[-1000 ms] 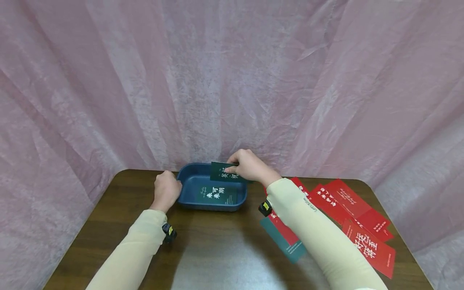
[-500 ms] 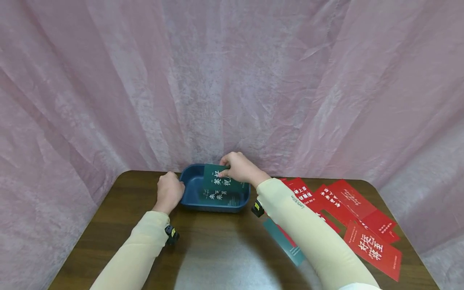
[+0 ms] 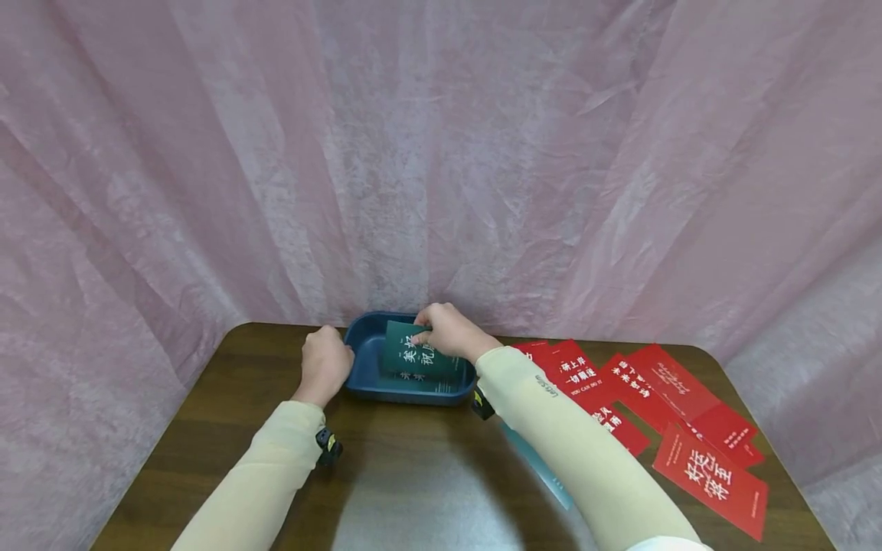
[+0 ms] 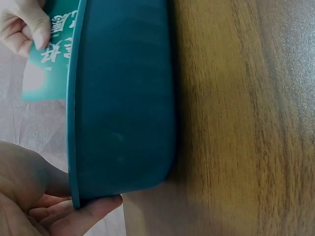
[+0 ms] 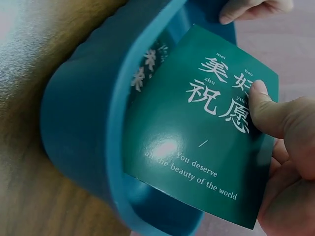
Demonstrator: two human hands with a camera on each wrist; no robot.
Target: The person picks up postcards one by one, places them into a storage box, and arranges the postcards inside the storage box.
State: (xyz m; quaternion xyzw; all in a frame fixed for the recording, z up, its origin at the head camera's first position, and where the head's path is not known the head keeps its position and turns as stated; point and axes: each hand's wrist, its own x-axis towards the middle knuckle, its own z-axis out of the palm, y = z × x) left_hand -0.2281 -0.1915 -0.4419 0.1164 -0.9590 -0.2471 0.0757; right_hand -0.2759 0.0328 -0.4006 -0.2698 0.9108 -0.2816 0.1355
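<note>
A blue plastic basin (image 3: pixel 406 399) stands at the back of the table. My left hand (image 3: pixel 325 366) grips its left rim, with fingers tucked under the rim in the left wrist view. Between thumb and fingers my right hand (image 3: pixel 451 332) pinches the far edge of a green greeting card (image 5: pixel 197 128) with white characters. That card slants down into the basin, its lower part inside the walls. Below it, another green card (image 5: pixel 142 73) with white writing lies on the basin floor, mostly covered by the held one.
Several red cards, one at the front right (image 3: pixel 713 478) and others behind such as a red card (image 3: pixel 575 367), lie spread and overlapping on the table's right. A teal card (image 3: pixel 537 463) is partly hidden under my right sleeve. A pink curtain (image 3: pixel 386 153) hangs behind the table.
My right hand has moved slightly left and down, lowering the green card into the basin over the card lying there. My left hand keeps its hold on the rim.
</note>
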